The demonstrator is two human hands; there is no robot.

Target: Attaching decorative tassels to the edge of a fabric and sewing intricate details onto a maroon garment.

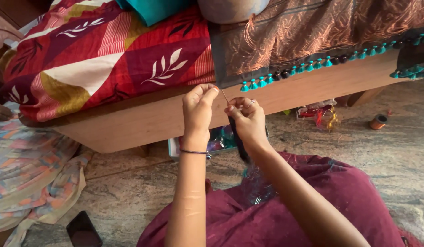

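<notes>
My left hand is raised in front of a wooden bed edge, its thumb and finger pinched at the top of a thin needle. My right hand is close beside it, fingers closed on the needle's lower part and on a dark strand that hangs down toward my lap. A brown patterned cloth with a black border and a row of teal and black tassels hangs over the bed just above my hands.
A red, white and mustard leaf-print bedsheet covers the bed at left. On the stone floor lie a box of colourful threads, a thread pile, an orange spool, a dark phone and a pastel cloth.
</notes>
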